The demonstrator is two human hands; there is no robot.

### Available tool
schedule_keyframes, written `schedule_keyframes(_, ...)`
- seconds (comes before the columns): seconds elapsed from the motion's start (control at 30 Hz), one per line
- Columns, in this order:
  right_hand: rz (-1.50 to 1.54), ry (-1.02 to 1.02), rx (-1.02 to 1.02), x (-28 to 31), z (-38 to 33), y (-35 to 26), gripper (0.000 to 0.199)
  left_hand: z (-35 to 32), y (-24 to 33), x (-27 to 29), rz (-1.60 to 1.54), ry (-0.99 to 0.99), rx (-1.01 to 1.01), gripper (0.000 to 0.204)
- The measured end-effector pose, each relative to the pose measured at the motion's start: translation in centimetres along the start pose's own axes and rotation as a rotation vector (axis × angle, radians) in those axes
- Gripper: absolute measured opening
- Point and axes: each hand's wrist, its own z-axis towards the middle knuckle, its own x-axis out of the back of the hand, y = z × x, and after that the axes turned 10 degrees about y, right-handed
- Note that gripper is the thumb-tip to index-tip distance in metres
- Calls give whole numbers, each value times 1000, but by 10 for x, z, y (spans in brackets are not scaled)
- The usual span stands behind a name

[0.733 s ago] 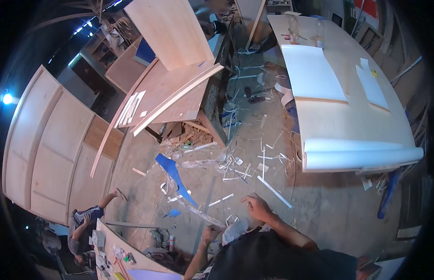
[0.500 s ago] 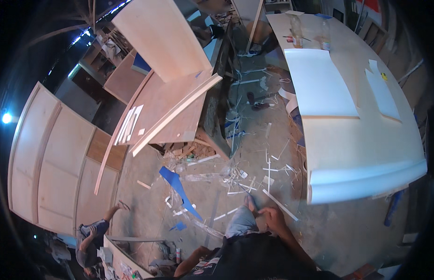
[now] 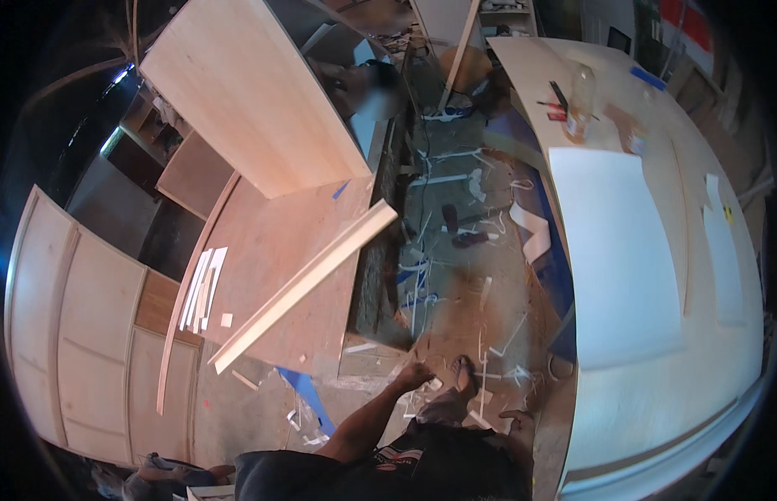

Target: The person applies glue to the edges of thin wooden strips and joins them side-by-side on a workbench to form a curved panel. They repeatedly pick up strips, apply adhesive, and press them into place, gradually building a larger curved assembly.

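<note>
My left hand [image 3: 415, 376] is held out in front of my body, its fingers curled and nothing visible in them. It is over the littered floor, near the end of the low wooden bench. Down by my side hangs my right hand [image 3: 515, 420], close to the edge of the right-hand table, fingers partly spread and holding nothing I can see. One sandalled foot [image 3: 464, 376] stands forward between the hands. To the left, a long pale wooden strip [image 3: 305, 284] lies diagonally over a brown plywood board [image 3: 263, 242]. Neither hand touches these.
A large table [image 3: 622, 417] at right carries white sheets [image 3: 614, 250] and clear bottles [image 3: 581, 104]. A tall pale panel [image 3: 255, 92] stands on the plywood board. Framed panels [image 3: 96, 334] lean at far left. Offcuts and blue scraps [image 3: 309, 397] litter the floor. Another person [image 3: 367, 88] is behind the panel.
I have moved forward between the bench and the table, which both appear nearer. My left hand has come out in front; my right has dropped back to my side.
</note>
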Motion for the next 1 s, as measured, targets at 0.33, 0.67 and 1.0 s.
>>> schedule_keyframes(0.33, -119, -195, 463, -129, 227, -180, 24, 108, 161, 187, -840, 37, 104, 39)
schedule_keyframes(0.67, 168, -736, 852, -318, 436, -336, 25, 196, 81, 292, -1491, 651, 333, 39)
schedule_keyframes(1.0, 229, -1172, 828, -379, 554, -414, 27, 272, 114, 341, -1599, 979, 420, 29)
